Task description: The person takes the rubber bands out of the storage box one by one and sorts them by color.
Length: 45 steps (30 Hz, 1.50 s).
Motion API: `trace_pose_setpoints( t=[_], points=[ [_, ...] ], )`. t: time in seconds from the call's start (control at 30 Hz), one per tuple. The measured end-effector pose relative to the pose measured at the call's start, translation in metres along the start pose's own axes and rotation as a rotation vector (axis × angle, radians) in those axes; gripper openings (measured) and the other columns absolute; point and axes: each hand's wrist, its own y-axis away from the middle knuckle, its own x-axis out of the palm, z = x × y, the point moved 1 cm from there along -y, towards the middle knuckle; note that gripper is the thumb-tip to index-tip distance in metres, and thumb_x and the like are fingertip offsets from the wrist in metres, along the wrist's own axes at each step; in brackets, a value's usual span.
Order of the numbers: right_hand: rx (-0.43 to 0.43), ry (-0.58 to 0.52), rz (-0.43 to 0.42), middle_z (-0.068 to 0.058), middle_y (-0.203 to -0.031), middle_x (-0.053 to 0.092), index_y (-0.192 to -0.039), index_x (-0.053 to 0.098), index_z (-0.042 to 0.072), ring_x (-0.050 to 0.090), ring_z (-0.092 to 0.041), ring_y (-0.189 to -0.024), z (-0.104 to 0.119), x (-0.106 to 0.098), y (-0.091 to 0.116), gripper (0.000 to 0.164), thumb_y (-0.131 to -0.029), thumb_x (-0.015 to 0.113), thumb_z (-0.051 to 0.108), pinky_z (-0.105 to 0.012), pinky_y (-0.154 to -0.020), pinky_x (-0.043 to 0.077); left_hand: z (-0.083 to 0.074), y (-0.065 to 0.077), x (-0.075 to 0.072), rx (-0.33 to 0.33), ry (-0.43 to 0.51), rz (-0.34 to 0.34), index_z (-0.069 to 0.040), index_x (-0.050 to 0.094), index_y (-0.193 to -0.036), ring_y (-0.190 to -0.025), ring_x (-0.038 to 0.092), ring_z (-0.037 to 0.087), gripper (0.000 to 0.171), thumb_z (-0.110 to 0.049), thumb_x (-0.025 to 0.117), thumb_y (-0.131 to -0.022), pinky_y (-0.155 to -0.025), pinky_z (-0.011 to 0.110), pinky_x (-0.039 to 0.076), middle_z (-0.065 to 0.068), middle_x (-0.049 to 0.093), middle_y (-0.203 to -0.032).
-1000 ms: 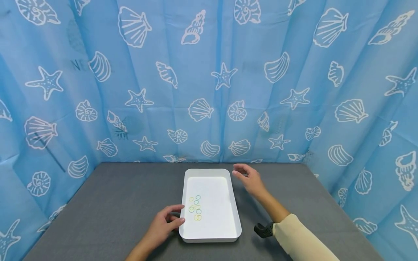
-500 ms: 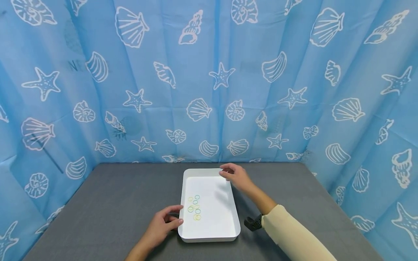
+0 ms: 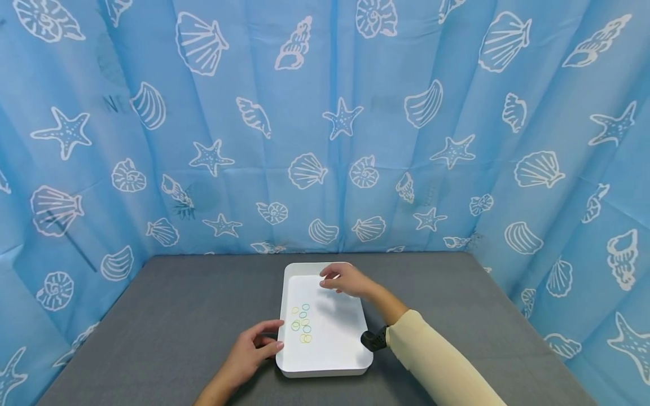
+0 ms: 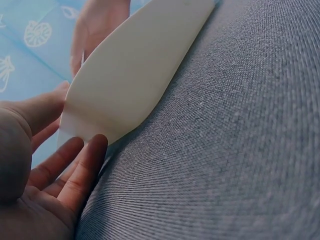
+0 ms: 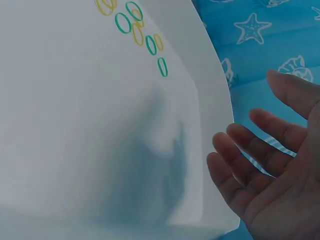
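A white rectangular tray (image 3: 335, 352) lies on the grey cloth. Several thin yellow and green rings, which look like rubber bands (image 3: 304, 338), lie loose in its left half; some overlap. My left hand (image 3: 249, 352) is at the tray's left side, with thumb and fingertips spread along the outer wall (image 4: 125, 65) and touching it. Over the far part of the tray hangs my right hand (image 3: 347, 280), fingers spread and loosely bent. Nothing shows between those fingers in the right wrist view, where the green rings (image 5: 116, 22) lie beyond the hand's shadow.
Grey cloth (image 3: 203, 304) covers the table around the tray. Behind and at both sides hangs a blue curtain (image 3: 274, 186) with white shells and starfish. A dark band (image 3: 374, 339) sits on the right wrist, by a cream sleeve (image 3: 431, 349).
My right hand has moved left from beside the tray's far right corner to over the tray. The left hand keeps its place at the tray's side; the rings lie as before.
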Motion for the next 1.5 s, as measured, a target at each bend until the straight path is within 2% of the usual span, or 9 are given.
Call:
trace_pose_setpoints(
  t=[0.1, 0.37, 0.67, 0.87, 0.97, 1.07, 1.2, 1.5],
  points=[
    [-0.004, 0.001, 0.045, -0.007, -0.1, 0.064, -0.121, 0.061, -0.003, 0.06, -0.018, -0.087, -0.001, 0.005, -0.003, 0.036, -0.092, 0.068, 0.016, -0.038, -0.077, 0.052, -0.001, 0.0, 0.0, -0.005, -0.004, -0.001, 0.001, 0.06, -0.127, -0.084, 0.063, 0.022, 0.046, -0.006, 0.075, -0.084, -0.068, 0.027, 0.051, 0.02, 0.059, -0.118],
    [0.033, -0.019, 0.093, -0.008, -0.104, 0.064, -0.124, 0.061, -0.001, 0.061, -0.017, -0.088, -0.003, 0.019, -0.008, 0.039, -0.09, 0.07, 0.017, -0.038, -0.078, 0.052, -0.002, 0.0, 0.001, -0.015, -0.007, 0.002, 0.001, 0.06, -0.127, -0.085, 0.063, 0.022, 0.045, -0.007, 0.075, -0.085, -0.068, 0.028, 0.051, 0.02, 0.059, -0.119],
    [0.007, -0.062, 0.108, -0.01, -0.105, 0.064, -0.123, 0.061, -0.001, 0.061, -0.016, -0.087, -0.002, 0.034, -0.011, 0.038, -0.088, 0.071, 0.009, -0.036, -0.076, 0.052, 0.001, -0.001, 0.0, 0.007, -0.016, 0.006, 0.002, 0.06, -0.126, -0.086, 0.064, 0.023, 0.044, -0.007, 0.074, -0.085, -0.068, 0.028, 0.051, 0.021, 0.059, -0.117],
    [-0.02, -0.042, 0.099, -0.014, -0.105, 0.065, -0.12, 0.063, -0.002, 0.06, -0.016, -0.088, -0.003, 0.043, -0.017, 0.035, -0.087, 0.071, 0.004, -0.033, -0.074, 0.051, -0.001, 0.001, -0.001, 0.018, 0.0, -0.005, 0.001, 0.06, -0.126, -0.086, 0.064, 0.022, 0.045, -0.008, 0.075, -0.085, -0.068, 0.028, 0.051, 0.021, 0.06, -0.117],
    [-0.036, -0.004, 0.086, -0.013, -0.101, 0.066, -0.117, 0.064, -0.002, 0.059, -0.015, -0.086, -0.003, 0.048, -0.018, 0.033, -0.085, 0.072, 0.001, -0.028, -0.072, 0.049, -0.001, 0.001, -0.001, 0.018, -0.006, -0.002, 0.0, 0.06, -0.126, -0.086, 0.064, 0.021, 0.045, -0.009, 0.075, -0.085, -0.069, 0.028, 0.051, 0.021, 0.06, -0.118],
    [-0.043, 0.045, 0.078, -0.007, -0.089, 0.065, -0.113, 0.068, -0.001, 0.055, -0.011, -0.076, -0.006, 0.053, -0.021, 0.03, -0.084, 0.072, -0.001, -0.024, -0.065, 0.045, -0.001, 0.001, -0.001, 0.02, -0.011, 0.002, 0.0, 0.06, -0.126, -0.086, 0.064, 0.02, 0.045, -0.01, 0.075, -0.085, -0.069, 0.027, 0.051, 0.021, 0.06, -0.118],
    [-0.017, 0.064, 0.067, -0.001, -0.078, 0.06, -0.106, 0.073, 0.003, 0.05, -0.01, -0.066, -0.008, 0.057, -0.022, 0.024, -0.083, 0.073, -0.001, -0.023, -0.058, 0.04, -0.001, 0.002, -0.001, 0.026, -0.005, 0.001, 0.002, 0.06, -0.126, -0.086, 0.063, 0.021, 0.044, -0.008, 0.075, -0.085, -0.068, 0.028, 0.051, 0.021, 0.06, -0.117],
    [-0.002, 0.082, 0.082, 0.001, -0.07, 0.056, -0.092, 0.073, 0.004, 0.047, -0.01, -0.063, -0.01, 0.057, -0.024, 0.008, -0.084, 0.074, 0.002, -0.023, -0.059, 0.037, -0.004, 0.003, 0.0, 0.027, 0.002, 0.004, 0.002, 0.06, -0.126, -0.086, 0.063, 0.022, 0.044, -0.007, 0.074, -0.085, -0.068, 0.027, 0.05, 0.022, 0.06, -0.118]
  ],
)
